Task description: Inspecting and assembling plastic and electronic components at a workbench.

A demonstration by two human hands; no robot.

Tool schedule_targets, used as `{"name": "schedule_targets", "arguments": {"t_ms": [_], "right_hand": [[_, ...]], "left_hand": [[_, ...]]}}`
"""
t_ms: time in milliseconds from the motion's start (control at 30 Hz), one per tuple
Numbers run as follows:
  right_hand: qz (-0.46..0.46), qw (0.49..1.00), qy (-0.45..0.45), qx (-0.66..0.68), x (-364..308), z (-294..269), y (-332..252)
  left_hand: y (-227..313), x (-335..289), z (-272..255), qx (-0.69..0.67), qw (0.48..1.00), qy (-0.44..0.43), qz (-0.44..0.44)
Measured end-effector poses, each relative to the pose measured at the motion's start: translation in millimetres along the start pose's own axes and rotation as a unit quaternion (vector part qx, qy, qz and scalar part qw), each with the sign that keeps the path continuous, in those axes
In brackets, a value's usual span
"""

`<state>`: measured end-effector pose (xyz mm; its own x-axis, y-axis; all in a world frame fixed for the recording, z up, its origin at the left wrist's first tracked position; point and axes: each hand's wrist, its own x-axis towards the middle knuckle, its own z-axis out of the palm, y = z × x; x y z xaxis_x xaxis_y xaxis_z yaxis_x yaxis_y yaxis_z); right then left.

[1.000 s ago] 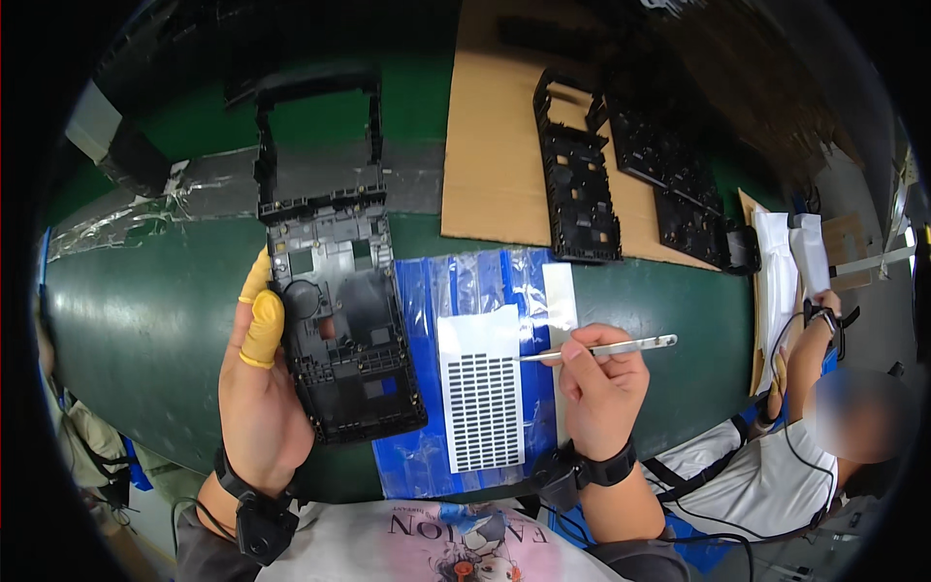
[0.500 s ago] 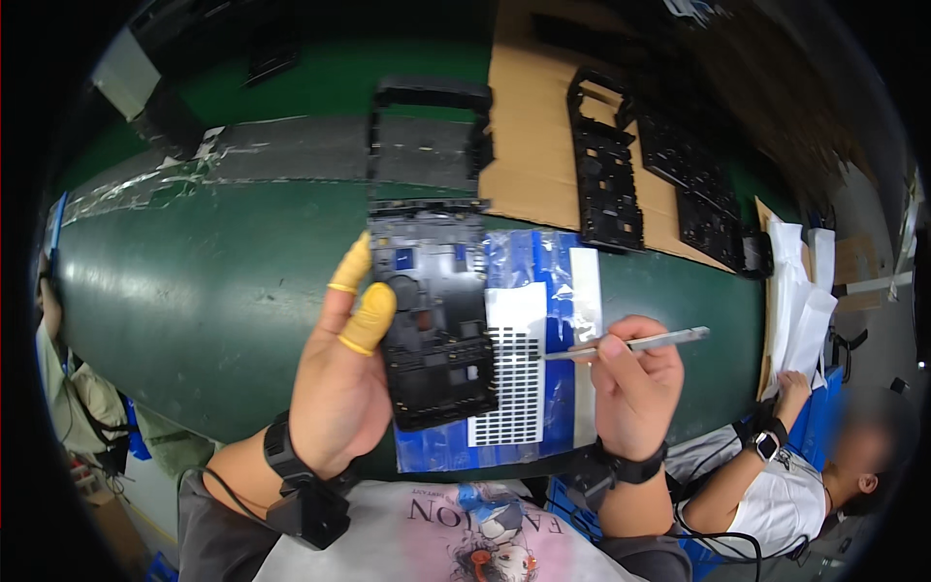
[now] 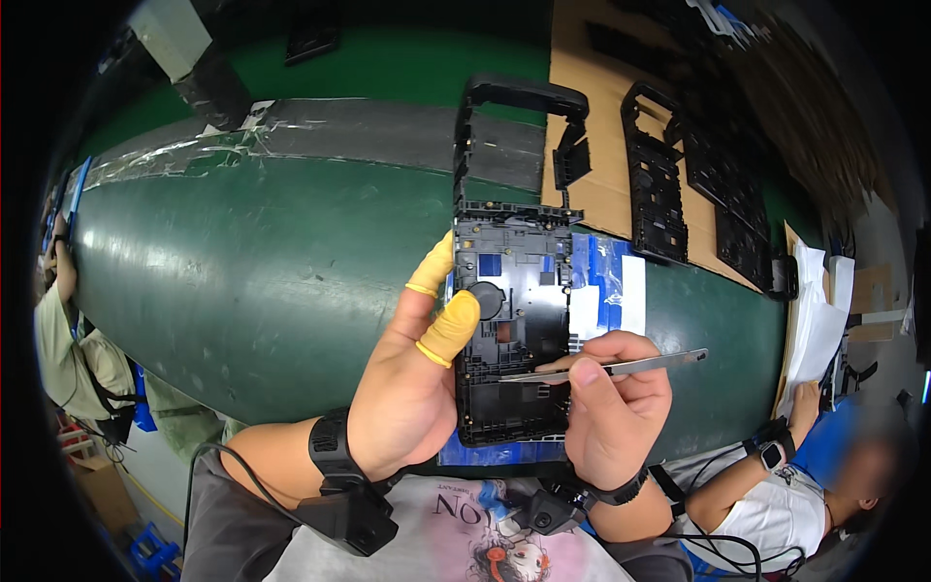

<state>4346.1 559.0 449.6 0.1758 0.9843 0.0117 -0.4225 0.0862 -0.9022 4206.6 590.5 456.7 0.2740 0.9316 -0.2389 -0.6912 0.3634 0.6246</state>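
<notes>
A long black plastic housing (image 3: 519, 330), with an open frame at its far end, is gripped along its left side by my left hand (image 3: 412, 388). Yellow finger cots cover that hand's thumb and a fingertip. My right hand (image 3: 621, 403) is closed on a pair of metal tweezers (image 3: 640, 367), whose tips reach over the lower part of the housing. Whether the tips touch it or hold anything is too small to tell. Beneath the housing lies a blue mat (image 3: 601, 276). A white sheet (image 3: 585, 308) on it is mostly hidden.
Brown cardboard (image 3: 592, 184) at the back right bears another black housing (image 3: 661, 194) and several black parts (image 3: 727, 194). White paper sheets (image 3: 813, 320) stand at the right edge. A co-worker's arm (image 3: 747, 475) is at lower right; another person (image 3: 63, 281) is at far left.
The tweezers have moved from the white sheet's small dark pieces to over the housing's lower part. The view has shifted, and the housing now covers most of that sheet.
</notes>
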Motion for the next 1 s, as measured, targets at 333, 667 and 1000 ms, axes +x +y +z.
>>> {"name": "schedule_targets", "arguments": {"t_ms": [333, 667, 1000], "right_hand": [[0.006, 0.997, 0.043, -0.070, -1, 12, -3], [0.016, 0.999, 0.001, -0.036, -2, 4, -3], [-0.008, 0.998, 0.053, -0.026, 4, -11, -12]], "left_hand": [[1, -2, -3, -0.041, 0.999, -0.018, 0.014], [2, -4, -2, -0.076, 0.997, -0.023, 0.001], [3, -5, -5, 0.034, 0.998, -0.047, 0.009]]}}
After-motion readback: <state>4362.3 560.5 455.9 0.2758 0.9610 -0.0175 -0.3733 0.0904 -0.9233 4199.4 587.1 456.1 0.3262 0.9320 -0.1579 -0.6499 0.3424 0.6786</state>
